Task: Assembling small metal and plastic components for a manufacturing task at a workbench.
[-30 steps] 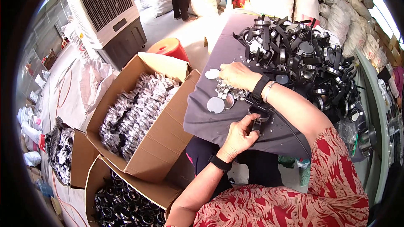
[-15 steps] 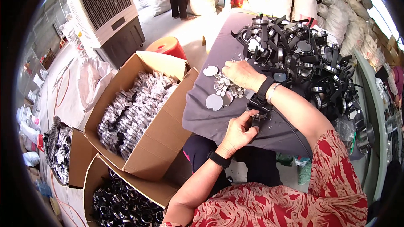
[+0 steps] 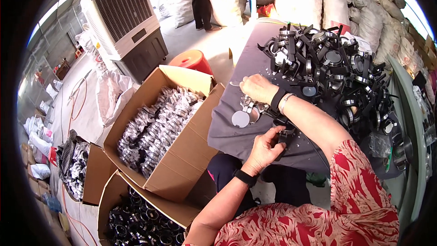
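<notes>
My left hand [image 3: 264, 151] is closed on a black-strapped watch [image 3: 283, 137] at the table's near edge; the fingers partly cover it. Farther up the table, my right hand [image 3: 258, 88] pinches a thin pale disc [image 3: 234, 83], seen nearly edge-on at the fingertips. Just below that hand is a small heap of silvery pieces [image 3: 249, 105], with a round grey disc [image 3: 240, 119] lying flat at its near side. To the right of both hands rises a big pile of black-strapped watches [image 3: 334, 59] with round metal cases.
A cardboard box [image 3: 182, 168] of plastic-wrapped items stands left of the grey-covered table [image 3: 227, 132]. Another box [image 3: 150, 200] with black ring-shaped parts is nearer me. Behind are a red stool [image 3: 193, 59], an air cooler [image 3: 123, 23], stacked sacks [image 3: 300, 0] and a standing person [image 3: 199, 0].
My right hand has lifted the pale disc that lay flat beside the heap. My left hand keeps its hold on the watch. The whole view has shifted slightly.
</notes>
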A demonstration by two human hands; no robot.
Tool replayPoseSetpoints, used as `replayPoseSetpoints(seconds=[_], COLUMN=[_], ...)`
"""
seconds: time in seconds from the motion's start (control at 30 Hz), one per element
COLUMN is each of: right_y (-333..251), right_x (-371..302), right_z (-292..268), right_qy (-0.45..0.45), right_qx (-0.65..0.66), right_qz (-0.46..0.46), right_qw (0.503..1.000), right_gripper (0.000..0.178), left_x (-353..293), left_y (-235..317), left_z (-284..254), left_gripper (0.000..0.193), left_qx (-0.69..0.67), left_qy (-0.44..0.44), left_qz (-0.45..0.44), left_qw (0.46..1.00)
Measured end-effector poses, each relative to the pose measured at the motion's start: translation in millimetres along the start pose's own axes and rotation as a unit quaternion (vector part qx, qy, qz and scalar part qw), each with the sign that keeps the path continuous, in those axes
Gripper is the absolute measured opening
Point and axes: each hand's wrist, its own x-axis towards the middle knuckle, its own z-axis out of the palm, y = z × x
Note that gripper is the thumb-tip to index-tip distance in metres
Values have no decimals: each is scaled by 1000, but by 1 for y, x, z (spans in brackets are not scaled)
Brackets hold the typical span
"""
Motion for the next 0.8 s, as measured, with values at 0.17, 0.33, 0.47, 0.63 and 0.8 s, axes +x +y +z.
replayPoseSetpoints(seconds=[0.17, 0.33, 0.47, 0.63, 0.8], right_y=[12, -8, -53, -86, -92], right_x=[-41, -136, -191, -239, -247], right_z=[-45, -101, -108, -71, -60], right_qy=[164, 104, -18, 13, 42], right_qx=[150, 85, 90, 160, 203], right_qz=[153, 214, 222, 235, 264], right_qw=[963, 968, 971, 959, 942], right_gripper=[6, 5, 13, 7, 5], left_x=[-1, 4, 4, 9, 7], left_y=[-6, -4, -9, 7, -1], left_z=[-5, -2, -3, 19, 14], left_gripper=[42, 44, 50, 59, 58], left_qx=[-14, -42, -84, -117, -105], left_qy=[7, -15, -7, 26, 12], left_qz=[-4, 0, -16, -75, -71], left_qw=[1000, 999, 996, 990, 992])
